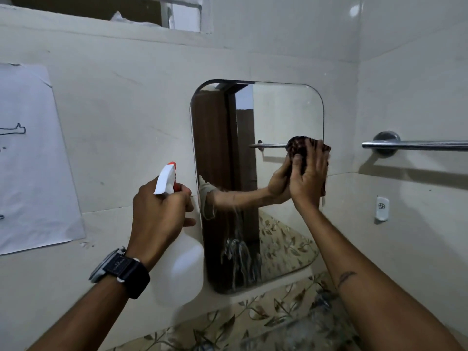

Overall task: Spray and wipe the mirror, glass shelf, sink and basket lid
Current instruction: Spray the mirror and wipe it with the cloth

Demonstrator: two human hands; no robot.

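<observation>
A rounded rectangular mirror [283, 115] hangs on the tiled wall ahead. My right hand [307, 174] presses a dark checked cloth [300, 146] flat against the mirror's right edge, about halfway up. My left hand [158, 214] holds a white spray bottle [181, 269] with an orange-tipped nozzle just left of the mirror, pointing at the glass. Wet streaks run down the mirror's lower left part. The glass shelf [291, 328] shows blurred at the bottom. Sink and basket lid are out of view.
A chrome towel bar [415, 145] juts from the wall right of the mirror, with a small white hook [382, 208] below it. A sheet of paper [33, 158] is taped to the wall at far left. Leaf-patterned tiles run beneath the mirror.
</observation>
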